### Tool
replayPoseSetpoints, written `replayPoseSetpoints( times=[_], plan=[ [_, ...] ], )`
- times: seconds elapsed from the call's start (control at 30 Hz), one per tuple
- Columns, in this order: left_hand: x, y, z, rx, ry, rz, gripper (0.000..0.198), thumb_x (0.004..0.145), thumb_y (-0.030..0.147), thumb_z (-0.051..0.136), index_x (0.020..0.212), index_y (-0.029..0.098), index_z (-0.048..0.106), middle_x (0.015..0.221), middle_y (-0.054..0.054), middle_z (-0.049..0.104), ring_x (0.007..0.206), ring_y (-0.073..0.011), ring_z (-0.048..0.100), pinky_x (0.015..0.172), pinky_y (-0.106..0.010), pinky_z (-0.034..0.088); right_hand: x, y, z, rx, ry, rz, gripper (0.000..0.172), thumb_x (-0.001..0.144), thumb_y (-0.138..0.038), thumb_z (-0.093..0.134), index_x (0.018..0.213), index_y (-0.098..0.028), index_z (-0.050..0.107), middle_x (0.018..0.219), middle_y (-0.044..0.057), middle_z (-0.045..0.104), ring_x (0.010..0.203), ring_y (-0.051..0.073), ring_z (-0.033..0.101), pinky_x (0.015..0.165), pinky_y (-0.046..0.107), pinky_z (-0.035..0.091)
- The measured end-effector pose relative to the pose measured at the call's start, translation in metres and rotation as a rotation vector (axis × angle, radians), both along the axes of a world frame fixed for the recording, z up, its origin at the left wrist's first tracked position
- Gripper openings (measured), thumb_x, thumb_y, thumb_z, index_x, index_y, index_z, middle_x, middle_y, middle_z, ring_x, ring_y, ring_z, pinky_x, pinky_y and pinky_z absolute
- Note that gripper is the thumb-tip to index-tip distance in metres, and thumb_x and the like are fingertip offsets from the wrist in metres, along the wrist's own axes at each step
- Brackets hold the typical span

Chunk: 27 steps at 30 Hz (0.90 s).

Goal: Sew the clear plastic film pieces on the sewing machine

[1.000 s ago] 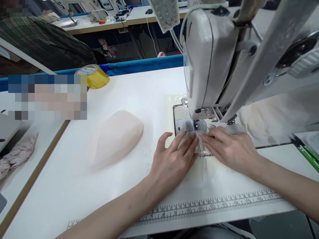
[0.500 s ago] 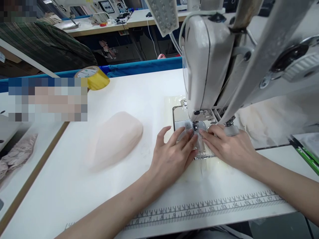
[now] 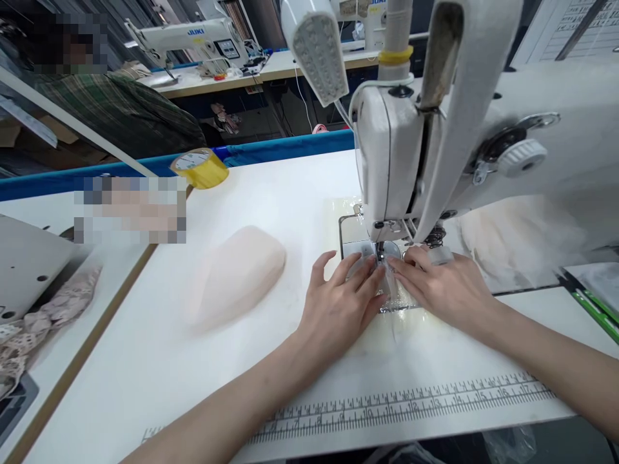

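Pressing down with flat fingers, the left hand (image 3: pixel 338 309) and the right hand (image 3: pixel 447 290) pin a small clear strip of material (image 3: pixel 391 290) to the worktop (image 3: pixel 145 374) between their fingertips, right at the presser foot (image 3: pixel 380 250) of the sewing machine (image 3: pixel 435 142). Neither grip is closed around anything; both lie spread open on the piece.

The risk, as I judge it, is how near those fingertips sit to the needle: a slip forward could bring a finger under it. The slick strip could also skew between the hands and stitch crooked.

Counting: two hands, one strip, one machine in front of them. Left of the left hand lies one pale padded shape (image 3: pixel 236 274), and beyond it one yellow tape roll (image 3: pixel 200 167). One printed ruler (image 3: pixel 401 406) runs along the edge nearest the wrists. A second machine (image 3: pixel 193 38) stands far back.
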State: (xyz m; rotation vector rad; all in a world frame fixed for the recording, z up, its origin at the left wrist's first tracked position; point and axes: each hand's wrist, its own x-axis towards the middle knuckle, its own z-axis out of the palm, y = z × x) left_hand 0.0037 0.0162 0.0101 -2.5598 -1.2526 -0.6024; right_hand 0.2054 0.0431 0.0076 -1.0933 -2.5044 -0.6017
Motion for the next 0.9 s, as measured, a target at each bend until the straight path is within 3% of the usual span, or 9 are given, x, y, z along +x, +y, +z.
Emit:
replayPoseSetpoints(
  times=[0.33, 0.5, 0.57, 0.63, 0.73, 0.8, 0.9],
  plan=[
    [-0.001, 0.007, -0.003, -0.002, -0.028, 0.001, 0.026, 0.093, 0.032, 0.052, 0.115, 0.022, 0.061, 0.119, -0.004, 0.064, 0.113, -0.0225, 0.055, 0.102, -0.047, 0.027, 0.001, 0.001, -0.001, -0.033, -0.047, -0.068, 0.026, 0.096, -0.029, 0.048, 0.111, -0.022, 0.069, 0.081, 0.004, 0.066, 0.052, 0.012, 0.045, 0.046, 0.029, 0.016],
    [-0.002, 0.005, 0.001, 0.01, -0.06, -0.04, 0.022, 0.092, 0.027, 0.053, 0.112, 0.021, 0.061, 0.116, -0.004, 0.065, 0.113, -0.0218, 0.055, 0.102, -0.046, 0.031, 0.007, 0.0, 0.004, -0.048, 0.002, -0.038, 0.027, 0.098, -0.029, 0.046, 0.107, -0.021, 0.069, 0.084, 0.004, 0.066, 0.058, 0.013, 0.052, 0.048, 0.03, 0.024],
    [-0.003, -0.001, 0.012, -0.068, -0.084, -0.055, 0.017, 0.092, 0.023, 0.052, 0.104, 0.018, 0.061, 0.108, -0.005, 0.067, 0.107, -0.0208, 0.057, 0.095, -0.04, 0.04, 0.013, -0.003, 0.01, -0.145, 0.07, 0.019, 0.025, 0.096, -0.028, 0.046, 0.107, -0.022, 0.069, 0.083, 0.003, 0.065, 0.059, 0.013, 0.054, 0.049, 0.029, 0.029],
    [-0.004, -0.009, 0.027, -0.274, -0.082, -0.058, 0.016, 0.089, 0.028, 0.055, 0.098, 0.016, 0.06, 0.099, -0.005, 0.065, 0.095, -0.0203, 0.058, 0.079, -0.034, 0.048, 0.018, -0.006, 0.019, -0.338, 0.131, 0.105, 0.021, 0.092, -0.03, 0.053, 0.107, -0.024, 0.067, 0.089, 0.001, 0.065, 0.061, 0.013, 0.057, 0.05, 0.027, 0.034],
    [-0.003, -0.022, 0.046, -0.582, 0.0, -0.079, 0.036, 0.076, 0.039, 0.069, 0.1, 0.016, 0.055, 0.098, -0.006, 0.059, 0.085, -0.0209, 0.055, 0.063, -0.031, 0.048, 0.024, -0.008, 0.029, -0.652, 0.136, 0.204, 0.015, 0.086, -0.03, 0.06, 0.099, -0.025, 0.066, 0.103, -0.001, 0.062, 0.061, 0.011, 0.057, 0.05, 0.025, 0.036],
    [0.0, -0.027, 0.046, -0.614, 0.075, -0.069, 0.035, 0.071, 0.028, 0.07, 0.1, 0.015, 0.054, 0.1, -0.007, 0.056, 0.086, -0.0221, 0.052, 0.065, -0.033, 0.049, 0.024, -0.008, 0.031, -0.773, 0.138, 0.221, 0.008, 0.09, -0.025, 0.056, 0.089, -0.023, 0.064, 0.103, -0.002, 0.06, 0.061, 0.01, 0.056, 0.051, 0.025, 0.036],
    [0.006, -0.026, 0.031, -0.455, 0.166, 0.004, 0.022, 0.073, 0.004, 0.053, 0.094, 0.013, 0.055, 0.094, -0.008, 0.056, 0.084, -0.0221, 0.05, 0.068, -0.034, 0.047, 0.024, -0.005, 0.03, -0.858, 0.227, 0.207, 0.013, 0.094, -0.022, 0.05, 0.084, -0.022, 0.058, 0.089, -0.003, 0.06, 0.067, 0.011, 0.057, 0.055, 0.025, 0.038]
  ],
)
